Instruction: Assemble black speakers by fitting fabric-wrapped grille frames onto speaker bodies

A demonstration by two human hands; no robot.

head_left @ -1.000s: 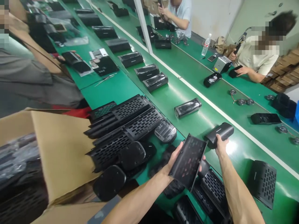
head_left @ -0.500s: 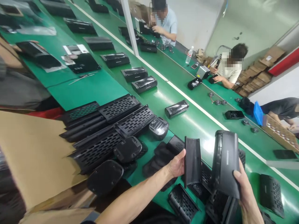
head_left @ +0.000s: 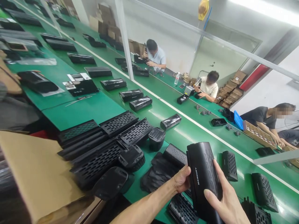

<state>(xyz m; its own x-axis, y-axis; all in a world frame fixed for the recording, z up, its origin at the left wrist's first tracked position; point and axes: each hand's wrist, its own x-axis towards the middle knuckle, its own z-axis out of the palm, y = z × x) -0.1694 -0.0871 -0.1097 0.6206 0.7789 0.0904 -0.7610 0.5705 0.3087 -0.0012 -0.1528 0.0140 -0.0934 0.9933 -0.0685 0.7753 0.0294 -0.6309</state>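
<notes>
A black speaker housing (head_left: 203,174) with white "MERKURY" lettering is held tilted in front of me. My right hand (head_left: 225,196) wraps its right side, thumb across the front. At its left edge, my left hand (head_left: 183,179) grips a black curved panel (head_left: 189,169), which now lies against the housing; most of the panel is hidden, so I cannot tell whether it is seated. Below my left wrist lies a slotted black shell (head_left: 182,208). Dark soft pouches or sheets (head_left: 155,172) lie beside my left forearm, near another black housing (head_left: 176,154).
Slotted black grille panels (head_left: 135,132) are stacked to the left, beside black end caps (head_left: 132,157) and a cardboard box (head_left: 35,174). More housings (head_left: 263,191) stand at right. A green conveyor (head_left: 149,116) carries others. Co-workers sit across it; a metal post (head_left: 125,40) rises behind.
The curved panel in my left hand and the housing in my right hand were apart; they are now together. The housing has turned, showing its lettering and slots. My view has tilted upward.
</notes>
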